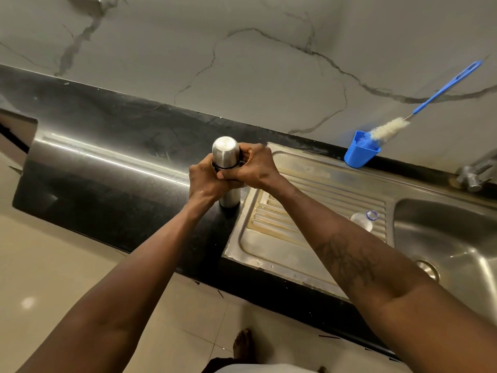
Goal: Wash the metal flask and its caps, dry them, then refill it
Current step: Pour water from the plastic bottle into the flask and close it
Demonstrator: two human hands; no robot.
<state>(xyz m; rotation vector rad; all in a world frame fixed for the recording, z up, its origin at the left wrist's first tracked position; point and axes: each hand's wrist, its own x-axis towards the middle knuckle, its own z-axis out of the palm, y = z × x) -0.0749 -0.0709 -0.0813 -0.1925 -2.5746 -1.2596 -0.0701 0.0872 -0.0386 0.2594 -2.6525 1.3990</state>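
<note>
Dim warm light, glare streak on the black counter (107,157), wide-angle edge bending

Place: a home kitchen, seen from above at the washing-up spot.
Sink: steel basin (457,238) with a ribbed drainboard (309,189); a tap (476,170) stands behind it.
Counter: glossy black stone (107,146) against a grey-veined marble wall (242,63).
Washing kit: a blue cup (360,154) holding a bottle brush (390,129).
Floor: pale tiles (53,265), with a bare foot (243,345) on them.

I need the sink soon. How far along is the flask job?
Washing looks done: the brush stands in its cup. In hand: left hand and right hand grip the flask, cap on, upright on the counter. Left: possibly only tightening; refill can't be confirmed.
</note>
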